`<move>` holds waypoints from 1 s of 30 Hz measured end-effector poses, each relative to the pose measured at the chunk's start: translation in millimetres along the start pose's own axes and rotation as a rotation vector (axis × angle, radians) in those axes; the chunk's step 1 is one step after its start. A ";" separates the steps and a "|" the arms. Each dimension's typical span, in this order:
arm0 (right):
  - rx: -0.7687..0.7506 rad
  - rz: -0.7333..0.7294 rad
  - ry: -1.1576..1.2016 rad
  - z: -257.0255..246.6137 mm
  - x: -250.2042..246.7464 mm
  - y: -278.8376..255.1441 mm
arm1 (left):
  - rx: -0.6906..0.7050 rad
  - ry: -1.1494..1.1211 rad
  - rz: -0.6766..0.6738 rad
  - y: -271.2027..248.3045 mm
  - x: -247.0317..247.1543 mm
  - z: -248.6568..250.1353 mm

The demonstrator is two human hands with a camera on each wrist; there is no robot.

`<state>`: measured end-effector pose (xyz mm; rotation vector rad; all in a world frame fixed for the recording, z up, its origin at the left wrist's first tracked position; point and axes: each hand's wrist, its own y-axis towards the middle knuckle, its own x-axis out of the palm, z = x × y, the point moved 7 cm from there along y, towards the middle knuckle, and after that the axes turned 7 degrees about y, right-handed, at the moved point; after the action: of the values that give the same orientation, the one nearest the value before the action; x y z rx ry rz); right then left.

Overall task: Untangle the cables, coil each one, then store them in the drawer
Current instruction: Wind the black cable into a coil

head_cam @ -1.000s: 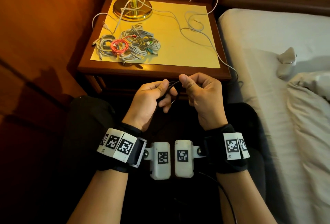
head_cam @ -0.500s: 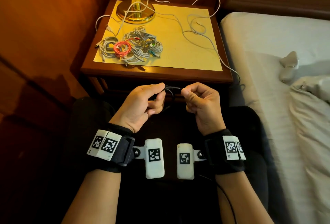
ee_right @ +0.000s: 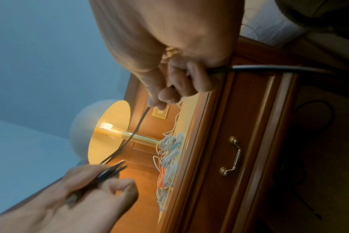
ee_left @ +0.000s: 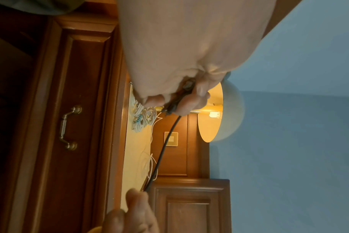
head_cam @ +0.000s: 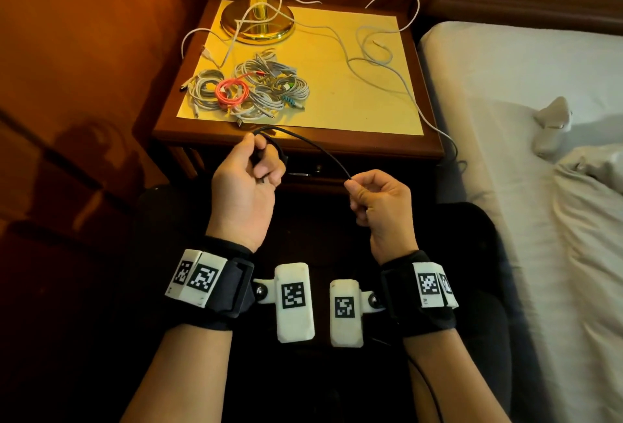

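A thin black cable [head_cam: 313,146] arcs between my two hands in front of the nightstand. My left hand [head_cam: 259,166] grips a small loop of it, curled fingers round the strands [ee_left: 181,96]. My right hand [head_cam: 357,190] pinches the cable further along [ee_right: 169,89], and the rest trails off past the palm [ee_right: 269,69]. Several coiled white cables and one pink coil [head_cam: 232,92] lie in a pile [head_cam: 249,88] on the nightstand top. A loose white cable [head_cam: 374,61] sprawls across the yellow mat. The closed drawer [ee_right: 247,141] has a brass handle [ee_right: 231,156].
A brass lamp [head_cam: 258,17] stands at the back of the nightstand [head_cam: 337,142]. A bed with white sheets [head_cam: 522,119] lies on the right, close to my right hand. A wooden wall panel [head_cam: 84,68] stands on the left. My dark-clothed lap is below the hands.
My hands have drawn apart, left up and left, right down and right, stretching a length of black cable between them. A second ago they were almost touching.
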<state>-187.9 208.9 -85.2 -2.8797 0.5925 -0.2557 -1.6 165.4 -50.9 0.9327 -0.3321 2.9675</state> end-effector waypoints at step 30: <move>-0.350 0.023 -0.053 -49.8 9.4 -16.1 | -0.188 0.552 -0.362 -25.3 40.0 -28.1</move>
<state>-183.7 212.2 -32.3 -3.1984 0.7253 -0.0771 -48.4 193.8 -45.7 0.1169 -0.3648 2.6486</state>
